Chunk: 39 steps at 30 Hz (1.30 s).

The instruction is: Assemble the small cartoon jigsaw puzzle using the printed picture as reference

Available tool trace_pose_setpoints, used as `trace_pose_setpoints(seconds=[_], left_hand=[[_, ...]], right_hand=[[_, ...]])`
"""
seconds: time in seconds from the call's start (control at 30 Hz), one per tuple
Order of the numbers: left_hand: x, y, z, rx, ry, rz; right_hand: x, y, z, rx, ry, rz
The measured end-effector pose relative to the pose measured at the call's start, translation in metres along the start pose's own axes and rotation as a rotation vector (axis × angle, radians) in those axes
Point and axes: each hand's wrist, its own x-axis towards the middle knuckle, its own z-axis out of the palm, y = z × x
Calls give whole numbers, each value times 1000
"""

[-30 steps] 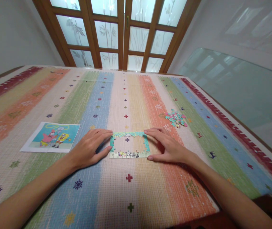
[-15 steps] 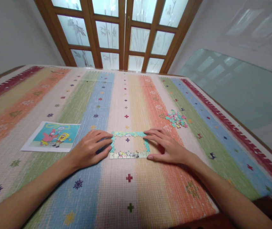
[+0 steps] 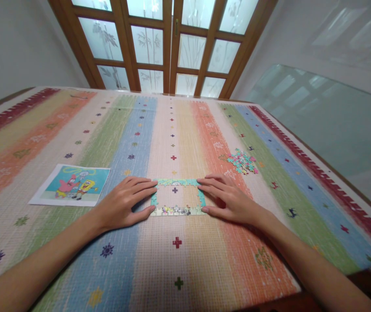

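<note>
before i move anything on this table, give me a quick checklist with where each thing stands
1. Left hand at the puzzle frame's left side: ok, fingertips and thumb at that edge.
2. Right hand at its right side: ok, fingertips and thumb there.
3. Opening filled: not ok, tablecloth shows through.
4. Every joint tight: cannot tell, too small and partly covered by fingers.
5. Loose pieces apart from the frame: ok, heaped beyond the right hand.
6. Picture face up: ok, left of the frame.
</note>
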Motion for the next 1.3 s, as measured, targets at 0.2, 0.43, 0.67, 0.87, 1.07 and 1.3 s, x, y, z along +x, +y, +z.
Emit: trace_pose_setpoints(seconds=[0.2,0.43,0.67,0.87,1.07,1.3], left_hand=[[-1,-1,0,-23,-22,-26],[0,1,-3,-1,-68,-41],[-2,-1,0,36,-105,-42],[-2,-2,1,51,-105,-24],[-1,-1,0,73,-135,-6],[-1,0,-2,64,-149,-34]], right_hand=[[0,-1,0,-3,-6,4],[-1,1,1,-18,2,-3],[-1,0,4,-47,-6,-11],[0,-2,7,-97,-16,-18],[1,-7,8,-131,-4,-18],[1,-8,8,-104,16,-4]])
